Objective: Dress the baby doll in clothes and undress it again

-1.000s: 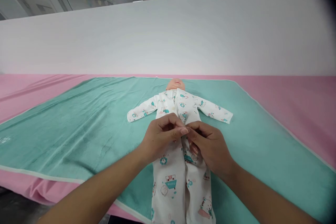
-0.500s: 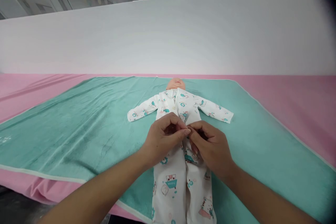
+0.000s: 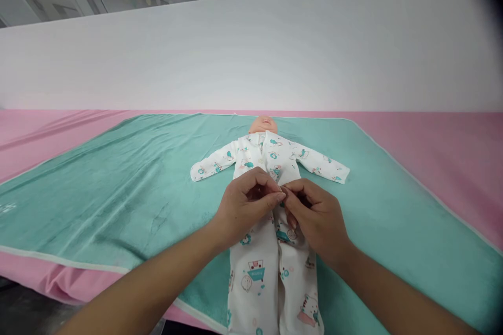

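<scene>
A baby doll [image 3: 263, 124] lies on its back on a teal towel [image 3: 118, 183], dressed in a white printed sleepsuit [image 3: 271, 157] with sleeves spread out. My left hand [image 3: 245, 208] and my right hand [image 3: 314, 220] meet over the suit's middle. Both pinch the front placket of the sleepsuit, fingertips touching each other. What lies between the fingertips is hidden.
The towel lies over a pink sheet [image 3: 440, 141] covering the table. A white partition wall [image 3: 251, 52] stands behind the table. The table's near edge shows at bottom left.
Almost nothing: both hands stay pinched on the sleepsuit's front at the same spot, with only slight finger shifts.
</scene>
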A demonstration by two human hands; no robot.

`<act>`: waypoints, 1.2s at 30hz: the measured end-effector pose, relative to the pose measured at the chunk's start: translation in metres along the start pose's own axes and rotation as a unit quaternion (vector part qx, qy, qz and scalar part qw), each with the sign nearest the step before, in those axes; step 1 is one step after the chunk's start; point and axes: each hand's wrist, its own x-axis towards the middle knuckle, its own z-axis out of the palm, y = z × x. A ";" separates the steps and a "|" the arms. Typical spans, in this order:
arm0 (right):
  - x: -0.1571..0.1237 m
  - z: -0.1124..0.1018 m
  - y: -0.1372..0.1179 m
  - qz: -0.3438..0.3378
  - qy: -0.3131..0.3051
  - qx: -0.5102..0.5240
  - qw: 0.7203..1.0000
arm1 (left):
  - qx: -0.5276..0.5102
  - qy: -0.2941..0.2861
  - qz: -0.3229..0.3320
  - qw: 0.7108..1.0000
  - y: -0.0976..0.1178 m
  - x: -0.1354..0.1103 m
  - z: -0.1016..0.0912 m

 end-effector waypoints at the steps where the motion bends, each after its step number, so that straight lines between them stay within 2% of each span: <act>1: 0.000 0.000 0.001 -0.001 0.000 -0.002 1.000 | -0.001 0.000 0.000 1.000 0.000 0.000 0.000; 10: 0.001 -0.001 0.000 -0.001 -0.010 -0.019 1.000 | -0.015 -0.007 0.005 1.000 0.000 0.000 -0.001; 19: 0.000 0.000 0.002 -0.026 -0.022 -0.026 0.999 | -0.135 0.015 -0.086 0.987 0.005 0.005 0.000; 24: 0.001 -0.001 0.000 -0.017 -0.042 0.001 0.999 | -0.188 -0.008 -0.094 0.978 0.003 0.007 -0.004; 29: 0.003 -0.002 0.000 0.014 -0.076 0.050 0.996 | -0.187 -0.027 -0.099 0.977 0.000 0.006 -0.007; 36: 0.006 -0.005 0.004 0.018 -0.100 0.133 0.986 | -0.173 -0.042 -0.099 0.979 0.000 0.006 -0.007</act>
